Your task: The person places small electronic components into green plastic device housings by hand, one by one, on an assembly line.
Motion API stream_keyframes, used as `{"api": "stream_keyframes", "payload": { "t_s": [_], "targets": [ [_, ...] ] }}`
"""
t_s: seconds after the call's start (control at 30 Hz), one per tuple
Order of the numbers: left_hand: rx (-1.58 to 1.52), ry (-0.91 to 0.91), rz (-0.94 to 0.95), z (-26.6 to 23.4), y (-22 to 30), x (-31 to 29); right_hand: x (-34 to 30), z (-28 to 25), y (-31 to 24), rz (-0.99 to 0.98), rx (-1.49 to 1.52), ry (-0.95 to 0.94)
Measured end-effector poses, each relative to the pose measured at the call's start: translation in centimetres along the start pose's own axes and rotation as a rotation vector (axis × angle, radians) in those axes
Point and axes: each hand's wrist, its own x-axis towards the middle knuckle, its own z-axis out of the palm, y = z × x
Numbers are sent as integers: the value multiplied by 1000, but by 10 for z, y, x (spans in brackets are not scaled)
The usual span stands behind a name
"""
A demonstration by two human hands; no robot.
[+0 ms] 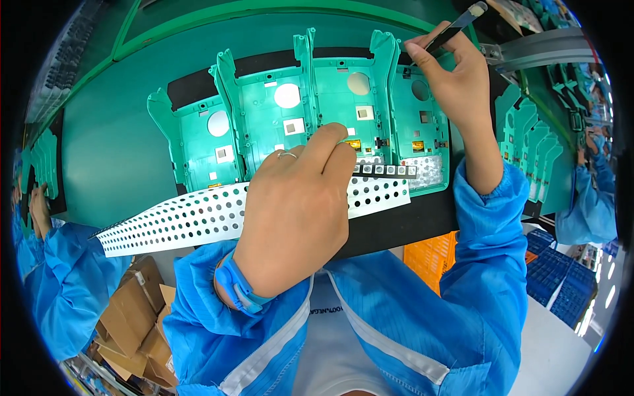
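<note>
A row of green plastic housings (pixel 290 125) lies face-up on a black mat (pixel 409 221) that covers the near part of a green workbench (pixel 105 145). The mat's near edge runs just above the person's chest, and a raised green rail bounds the bench at the far side. To the left of the housings the bench surface is bare out to that rail; to the right, more green housings (pixel 535 152) stand stacked on edge, close beside the last housing in the row, leaving little room there.

A white perforated strip (pixel 198 221) lies across the near edge of the housings and overhangs the mat to the left, its end hanging free off the bench. At its right end a short black strip of small square pads (pixel 389 170) rests on the lower part of a housing.

The left hand (pixel 297 211) comes up from the lower edge, knuckles toward the camera, fingers curled down with the fingertips pressing at the strip near the square pads; whether it pinches anything cannot be told. A blue wrist strap (pixel 238 287) rings its wrist.

The right hand (pixel 452 86) is raised over the rightmost housing, wrist bent, fingers closed on black tweezers (pixel 456 26) whose upper end angles up and right.
</note>
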Motion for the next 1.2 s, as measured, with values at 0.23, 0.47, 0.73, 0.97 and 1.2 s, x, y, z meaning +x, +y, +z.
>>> {"api": "stream_keyframes", "payload": {
  "t_s": [0.23,0.47,0.73,0.97,1.2],
  "targets": [
    [-6,-5,3,1,-1,0,-1,0,-2,8,32,1],
    [-14,-2,-4,6,3,3,-3,-1,6,-34,37,-2],
    [-59,20,-19,7,2,1,-9,1,2,-20,13,27],
    [59,60,21,-6,9,-3,-9,-5,-3,-68,-148,235],
    [-15,110,-17,-5,2,-2,-41,-19,-99,90,605,-194]
  ]
}}
